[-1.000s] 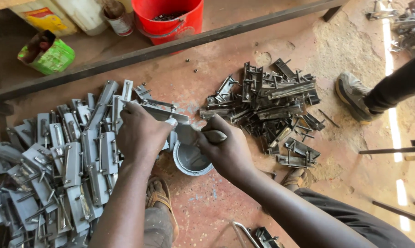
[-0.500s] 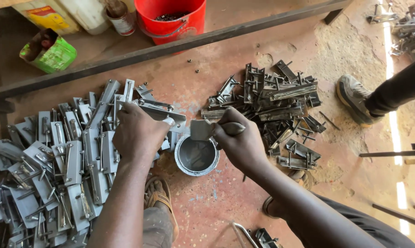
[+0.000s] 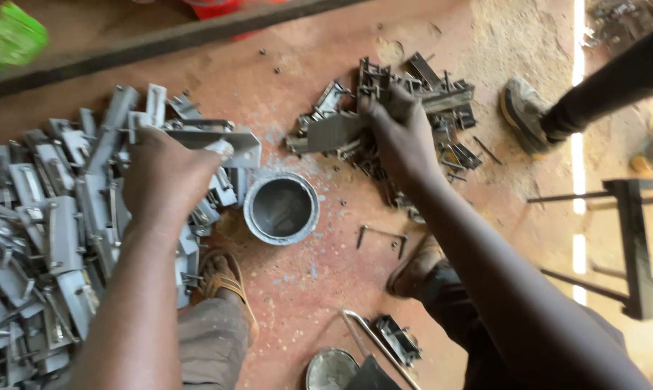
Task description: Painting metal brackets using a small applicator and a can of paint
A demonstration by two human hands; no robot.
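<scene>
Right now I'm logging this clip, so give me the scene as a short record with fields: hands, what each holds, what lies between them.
left hand: grips a grey painted metal bracket above the grey pile
right hand: holds a flat metal piece at the bare metal pile
between hands: open paint tin on the red floor
nearby: another person's shoe, top right

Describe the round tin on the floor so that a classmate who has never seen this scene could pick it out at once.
Start on the red floor between the two piles of grey metal parts. The tin stands there, below the left hand. It alone is round and open-topped; everything beside it is flat and angular.
</scene>
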